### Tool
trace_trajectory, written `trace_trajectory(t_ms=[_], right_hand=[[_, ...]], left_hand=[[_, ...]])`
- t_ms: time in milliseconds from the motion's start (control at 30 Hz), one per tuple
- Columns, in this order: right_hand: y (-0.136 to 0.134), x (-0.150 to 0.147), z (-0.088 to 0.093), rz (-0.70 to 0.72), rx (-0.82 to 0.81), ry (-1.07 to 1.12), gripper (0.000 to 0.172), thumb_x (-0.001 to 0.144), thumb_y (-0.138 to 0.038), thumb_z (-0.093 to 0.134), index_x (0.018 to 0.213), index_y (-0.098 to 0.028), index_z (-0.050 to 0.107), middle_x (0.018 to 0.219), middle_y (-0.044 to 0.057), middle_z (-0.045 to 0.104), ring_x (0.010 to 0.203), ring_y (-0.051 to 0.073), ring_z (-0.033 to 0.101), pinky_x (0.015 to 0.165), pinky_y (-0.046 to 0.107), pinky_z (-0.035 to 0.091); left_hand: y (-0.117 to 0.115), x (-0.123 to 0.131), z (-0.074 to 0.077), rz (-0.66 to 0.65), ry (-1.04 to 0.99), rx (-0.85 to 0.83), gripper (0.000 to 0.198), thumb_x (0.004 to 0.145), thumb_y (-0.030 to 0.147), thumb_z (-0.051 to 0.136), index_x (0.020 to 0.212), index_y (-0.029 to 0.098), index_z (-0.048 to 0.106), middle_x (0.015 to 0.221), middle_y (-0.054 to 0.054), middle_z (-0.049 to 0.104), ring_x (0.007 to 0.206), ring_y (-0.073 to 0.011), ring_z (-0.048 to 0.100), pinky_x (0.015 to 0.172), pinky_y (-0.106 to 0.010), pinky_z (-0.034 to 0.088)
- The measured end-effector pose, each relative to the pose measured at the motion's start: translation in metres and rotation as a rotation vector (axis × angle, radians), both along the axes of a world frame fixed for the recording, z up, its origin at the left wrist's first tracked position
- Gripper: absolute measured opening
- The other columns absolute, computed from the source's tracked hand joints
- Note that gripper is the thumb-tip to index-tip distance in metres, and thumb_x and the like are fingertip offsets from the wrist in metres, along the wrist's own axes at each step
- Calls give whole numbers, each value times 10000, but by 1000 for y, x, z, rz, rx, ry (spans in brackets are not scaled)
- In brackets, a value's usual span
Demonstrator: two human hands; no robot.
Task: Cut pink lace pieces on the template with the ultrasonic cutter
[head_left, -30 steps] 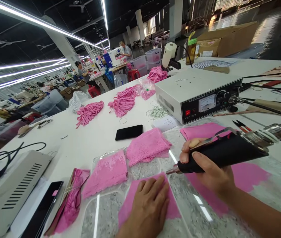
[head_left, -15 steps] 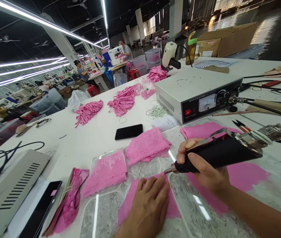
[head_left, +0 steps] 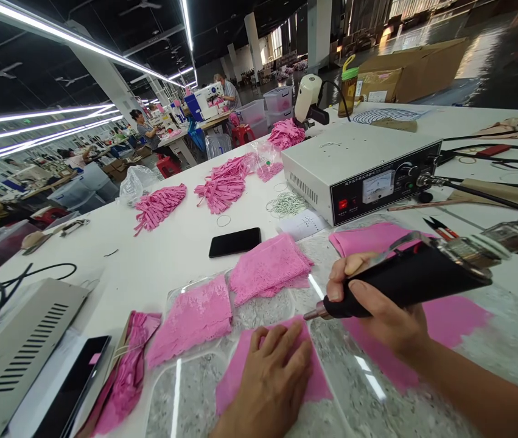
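Note:
My left hand [head_left: 270,380] lies flat, fingers a little apart, on a pink fabric piece [head_left: 235,380] on the grey marbled board [head_left: 185,389]. In my right hand [head_left: 389,310] is a black handheld tool [head_left: 400,277] with a metal tip, its fingers wrapped round the body. That tip touches or hovers just at the fabric's upper corner, beside my left fingertips. Two stacks of pink lace, a left one [head_left: 195,319] and a right one [head_left: 270,267], lie beyond my left hand. More pink fabric [head_left: 450,322] spreads beneath and beyond my right forearm.
A grey control box [head_left: 359,170] with a dial stands behind the tool, cabled on its right. A black phone [head_left: 234,242], bundled pink strips [head_left: 161,207] and green rubber bands [head_left: 286,205] lie on the white table. Another vented box [head_left: 35,340] sits at left. People work at machines farther back.
The whole view has shifted slightly. Both hands keep nearly the same places on the work, and the rear end of the tool is a little lower and farther right.

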State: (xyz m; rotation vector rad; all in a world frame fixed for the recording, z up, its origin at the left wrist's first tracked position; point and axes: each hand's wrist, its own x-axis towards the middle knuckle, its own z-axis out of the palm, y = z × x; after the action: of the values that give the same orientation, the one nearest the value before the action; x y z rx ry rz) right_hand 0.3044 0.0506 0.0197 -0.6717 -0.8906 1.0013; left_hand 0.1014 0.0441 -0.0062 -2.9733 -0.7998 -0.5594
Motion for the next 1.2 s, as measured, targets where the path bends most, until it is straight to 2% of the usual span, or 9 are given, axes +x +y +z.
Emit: trace_trajectory(t_ms=[167,367,533,733,900,1000,1200], right_hand=[[-6,6,3,59,-29,15,139,852,-327,678,840,-235,574,760,-4,557,586,143,562,530,297,525],[-11,9,-1,134,-7,-33,91,902,-299,629,894,-241,560,817,0,563,630,140,581,576,300,525],[-10,8,-4,131,-3,-71,94,901,-282,622,891,-230,545,823,6,569,625,148,594,578,317,532],[-8,5,3,122,49,-78,78,905,-274,611,873,-241,548,797,-1,580,604,137,592,558,289,525],[-8,7,9,62,12,-8,118,854,-297,673,806,-224,593,729,3,576,556,137,568,522,280,508],[-10,13,7,83,-7,36,87,853,-295,672,823,-239,612,745,3,569,564,139,565,521,287,518],[-17,21,4,186,-25,85,63,855,-297,664,878,-256,623,785,8,562,589,131,564,550,285,528]], left_hand=[[0,1,2,3,-5,-10,238,950,147,457,1135,159,607,1265,-122,623,1024,-237,580,833,-404,461],[0,1,4,-4,-8,4,227,946,145,472,1127,143,609,1263,-120,621,1022,-243,569,827,-406,441],[0,1,2,9,4,-2,230,946,156,475,1128,151,615,1270,-114,618,1033,-236,567,843,-407,446],[-1,0,3,14,12,-10,249,965,162,441,1136,164,621,1288,-106,613,1035,-233,564,845,-414,452],[-1,-1,3,22,19,-25,252,968,175,446,1151,173,619,1296,-109,609,1051,-237,558,854,-420,452],[-2,-1,3,26,10,-59,245,962,186,464,1160,172,609,1302,-106,604,1059,-239,555,865,-427,446],[-4,-4,4,55,40,-131,155,946,200,489,1006,192,632,1344,-91,573,1103,-242,534,864,-415,435]])
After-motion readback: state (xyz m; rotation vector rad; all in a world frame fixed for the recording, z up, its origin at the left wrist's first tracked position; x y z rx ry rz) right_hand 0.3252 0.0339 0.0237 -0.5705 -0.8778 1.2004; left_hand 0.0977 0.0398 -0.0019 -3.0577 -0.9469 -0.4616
